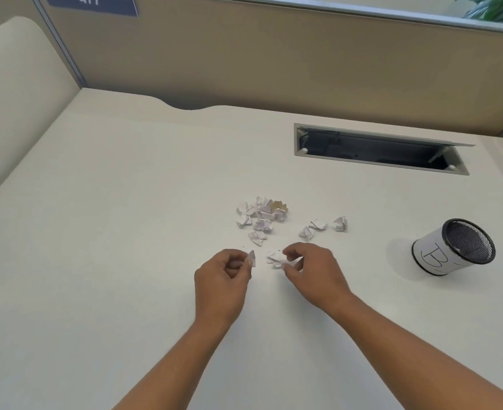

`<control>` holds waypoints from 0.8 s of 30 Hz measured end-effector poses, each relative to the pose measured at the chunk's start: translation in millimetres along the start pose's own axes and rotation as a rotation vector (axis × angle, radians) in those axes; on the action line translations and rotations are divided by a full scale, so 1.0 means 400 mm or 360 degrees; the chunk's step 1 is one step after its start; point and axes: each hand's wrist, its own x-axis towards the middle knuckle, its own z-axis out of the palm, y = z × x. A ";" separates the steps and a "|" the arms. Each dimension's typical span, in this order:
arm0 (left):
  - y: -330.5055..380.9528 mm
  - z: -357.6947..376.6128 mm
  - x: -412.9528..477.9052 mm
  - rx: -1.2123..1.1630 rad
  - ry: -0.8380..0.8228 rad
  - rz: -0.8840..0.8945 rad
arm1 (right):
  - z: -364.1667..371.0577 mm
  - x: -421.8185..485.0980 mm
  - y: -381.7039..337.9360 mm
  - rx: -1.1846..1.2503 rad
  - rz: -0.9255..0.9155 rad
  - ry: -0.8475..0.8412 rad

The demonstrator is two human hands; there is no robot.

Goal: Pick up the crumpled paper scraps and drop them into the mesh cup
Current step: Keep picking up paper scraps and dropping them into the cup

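Note:
A pile of crumpled white paper scraps point(260, 216) lies mid-desk, with one brown scrap point(279, 206) at its far right side. Two more scraps point(312, 228) and another point(341, 224) lie to the right of the pile. My left hand point(222, 279) pinches a small white scrap point(251, 258) between thumb and fingers. My right hand point(312, 273) pinches a larger crumpled scrap point(275, 258) just above the desk. The mesh cup point(451, 247), black mesh wrapped in white paper marked "B", stands tilted towards me at the right, well apart from both hands.
The cream desk point(126, 232) has an open cable tray point(377, 149) at the back right. Tan partition walls point(244, 54) close the desk at the rear and sides. A curved cream panel point(13, 84) rises on the left.

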 end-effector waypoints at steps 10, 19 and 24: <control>-0.013 -0.045 -0.013 -0.0096 -0.0056 0.0022 | 0.047 0.022 -0.015 -0.0481 -0.0242 -0.0231; 0.041 0.017 -0.046 -0.0083 -0.0048 0.0100 | -0.014 -0.073 0.050 -0.0038 -0.0178 0.0011; 0.093 0.106 -0.083 -0.0092 -0.0139 0.0132 | -0.077 -0.143 0.111 0.0331 -0.0092 0.0147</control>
